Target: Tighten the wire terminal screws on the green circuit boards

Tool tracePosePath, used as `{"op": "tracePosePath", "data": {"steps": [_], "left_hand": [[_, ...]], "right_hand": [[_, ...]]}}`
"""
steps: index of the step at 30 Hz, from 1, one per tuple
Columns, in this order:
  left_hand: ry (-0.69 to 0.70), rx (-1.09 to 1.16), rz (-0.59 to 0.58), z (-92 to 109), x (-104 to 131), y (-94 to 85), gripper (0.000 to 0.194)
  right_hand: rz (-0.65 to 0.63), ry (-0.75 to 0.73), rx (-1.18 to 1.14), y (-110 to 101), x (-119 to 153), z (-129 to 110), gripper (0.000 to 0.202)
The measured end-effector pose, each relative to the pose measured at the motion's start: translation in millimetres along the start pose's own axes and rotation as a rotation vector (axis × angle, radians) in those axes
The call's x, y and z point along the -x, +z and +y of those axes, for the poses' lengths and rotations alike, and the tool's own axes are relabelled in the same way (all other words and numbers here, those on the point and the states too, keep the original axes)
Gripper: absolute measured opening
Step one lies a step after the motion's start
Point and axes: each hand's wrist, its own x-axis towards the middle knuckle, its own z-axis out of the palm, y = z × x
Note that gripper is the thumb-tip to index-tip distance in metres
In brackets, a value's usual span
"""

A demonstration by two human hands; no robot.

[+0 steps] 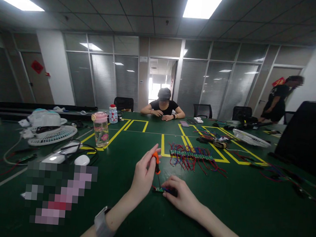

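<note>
We see a small circuit board (158,189) lying on the green table (144,227), in front of the wearer and between the two hands, with its long axis running roughly left to right across our view. The right hand (181,195) is the nearer one: its thumb and fingertips come in from the right and bend around that end of the board, where dark wires (172,191) run back under the palm. We cannot tell whether these fingers pinch the board, pinch the wires or only steady them. The left hand (144,170) stands higher and farther from the board, its fingers stretched upward and together, with the orange-and-black handle of a screwdriver (156,166) held against them by the thumb. From these fingers, the board lies below and slightly to the right. The screwdriver's shaft slants down and a little rightward, crossing the board's long axis steeply, and its tip ends at the board; we cannot make out whether it touches. Beyond the hands, we find a row of wired boards (190,154) set side by side near yellow tape (165,144). As for writing, we can read no brand on the screwdriver or the pink-lidded bottle (101,130); the red door decorations (37,66) and the print on the standing person's shirt (277,92) are too small or blurred for us.
</note>
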Motion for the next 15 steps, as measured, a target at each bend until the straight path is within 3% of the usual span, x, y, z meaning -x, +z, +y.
{"op": "tracePosePath", "data": {"steps": [8, 15], "left_hand": [[0.129, -0.203, 0.062, 8.1, -0.6, -2.6, 0.024], [0.025, 0.002, 0.007, 2.0, 0.9, 0.6, 0.028]], "right_hand": [[0.040, 0.016, -0.041, 5.7, 0.6, 7.8, 0.026], [0.032, 0.009, -0.026, 4.7, 0.5, 6.1, 0.018]]}}
